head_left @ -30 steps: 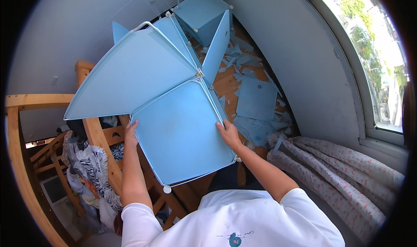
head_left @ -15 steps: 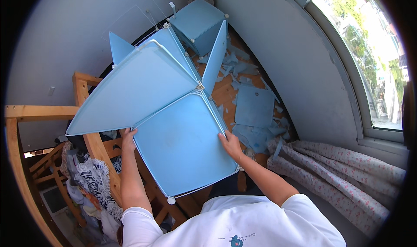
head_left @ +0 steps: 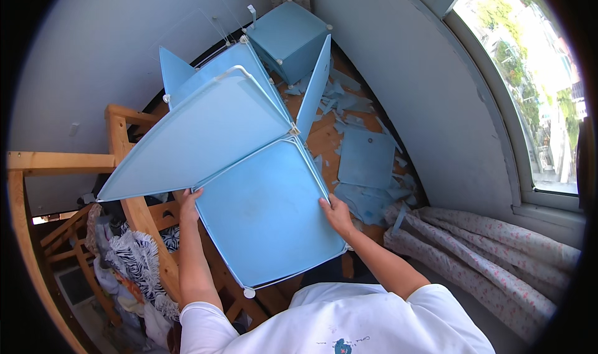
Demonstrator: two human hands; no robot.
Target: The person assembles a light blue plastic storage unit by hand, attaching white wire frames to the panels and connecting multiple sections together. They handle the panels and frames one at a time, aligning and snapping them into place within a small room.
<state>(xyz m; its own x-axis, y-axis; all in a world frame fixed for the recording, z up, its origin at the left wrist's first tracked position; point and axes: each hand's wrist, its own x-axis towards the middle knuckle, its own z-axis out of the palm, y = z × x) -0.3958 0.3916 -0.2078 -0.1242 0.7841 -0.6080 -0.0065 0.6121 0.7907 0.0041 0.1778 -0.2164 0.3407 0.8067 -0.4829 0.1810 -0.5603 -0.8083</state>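
My two hands grip a light blue plastic panel (head_left: 265, 214) with a white wire edge, by its opposite sides. My left hand (head_left: 190, 205) is closed on the left edge, close to where another panel meets it. On the right edge, my right hand (head_left: 337, 214) is closed with its thumb on top. A second blue panel (head_left: 199, 136) slants up and leftward from the far edge. White connectors join the panels, one (head_left: 294, 129) at the far corner and a round one (head_left: 249, 293) at the near corner. A narrow upright panel (head_left: 314, 86) stands beyond.
Farther back stands a blue cube unit (head_left: 289, 36). Broken blue pieces (head_left: 339, 98) and a loose square panel (head_left: 366, 157) lie on the wooden floor at right. A wooden frame (head_left: 62, 161) with clothes is at left. A floral curtain (head_left: 479, 248) hangs below the window (head_left: 517, 73).
The panel and both hands have shifted slightly down and right in the picture, along with the joined panels. The background has shifted a little too. Both hands keep their hold.
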